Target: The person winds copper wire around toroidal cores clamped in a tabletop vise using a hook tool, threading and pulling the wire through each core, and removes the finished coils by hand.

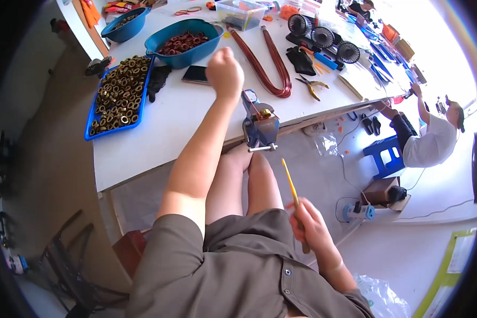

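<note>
My left hand [225, 74] is raised over the bench beside the blue bin, its fingers curled in; what it holds, if anything, is hidden. My right hand [308, 225] is wrapped round the brown handle of a slim tool [288, 175] with a yellow shaft, pointing up toward the vise. A blue bench vise [261, 130] stands at the bench edge between my hands, with a small brass-coloured part [265, 113] at its jaws. Neither hand touches the vise.
On the bench [135, 159] are a tray of brass rings [116, 95], a bin of reddish parts [183, 45], a phone [196, 74], a wire bundle [273, 79], pliers [314, 87] and small fans [322, 37]. Another person [434, 140] sits at the right.
</note>
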`<state>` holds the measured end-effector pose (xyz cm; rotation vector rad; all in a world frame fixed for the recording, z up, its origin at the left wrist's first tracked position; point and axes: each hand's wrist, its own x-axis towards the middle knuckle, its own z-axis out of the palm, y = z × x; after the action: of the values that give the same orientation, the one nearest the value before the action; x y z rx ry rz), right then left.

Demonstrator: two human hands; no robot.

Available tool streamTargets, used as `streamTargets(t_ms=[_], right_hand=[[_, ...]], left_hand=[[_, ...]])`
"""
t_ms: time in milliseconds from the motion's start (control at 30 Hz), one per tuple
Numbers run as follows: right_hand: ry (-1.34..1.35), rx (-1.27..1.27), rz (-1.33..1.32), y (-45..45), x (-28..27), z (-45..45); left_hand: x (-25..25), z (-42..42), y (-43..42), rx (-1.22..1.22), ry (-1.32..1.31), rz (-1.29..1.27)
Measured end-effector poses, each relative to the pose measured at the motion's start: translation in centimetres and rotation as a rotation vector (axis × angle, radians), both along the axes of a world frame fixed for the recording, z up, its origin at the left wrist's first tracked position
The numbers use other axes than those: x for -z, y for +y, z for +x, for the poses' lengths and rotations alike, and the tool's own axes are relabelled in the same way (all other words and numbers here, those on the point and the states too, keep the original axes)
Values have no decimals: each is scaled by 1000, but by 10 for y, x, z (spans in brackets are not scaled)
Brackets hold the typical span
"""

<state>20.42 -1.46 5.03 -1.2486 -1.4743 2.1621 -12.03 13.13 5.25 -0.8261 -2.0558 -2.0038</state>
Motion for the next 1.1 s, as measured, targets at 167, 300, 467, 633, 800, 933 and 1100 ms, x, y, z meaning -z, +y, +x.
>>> streamTargets(t_ms=[167, 300, 467, 633, 800, 933, 1100], right_hand=[[79, -39, -99, 77, -9, -74], [-129, -293, 925, 114, -11, -85], [39, -32, 643, 60, 18, -65], [8, 41, 71, 1, -2, -8], [-50, 27, -184, -49, -19, 75], [-108, -353, -78, -47, -56, 113], [5, -37, -74, -15, -19, 27]], left_hand=[[20, 17, 29, 200, 296, -541], [22, 15, 37, 219, 397, -552], [2, 41, 22, 197, 366, -412], [-6, 60, -76, 564, 21, -215], [43, 95, -144, 581, 935, -123], [43, 83, -136, 413, 1246, 230], [-14, 28, -38, 93, 357, 352]])
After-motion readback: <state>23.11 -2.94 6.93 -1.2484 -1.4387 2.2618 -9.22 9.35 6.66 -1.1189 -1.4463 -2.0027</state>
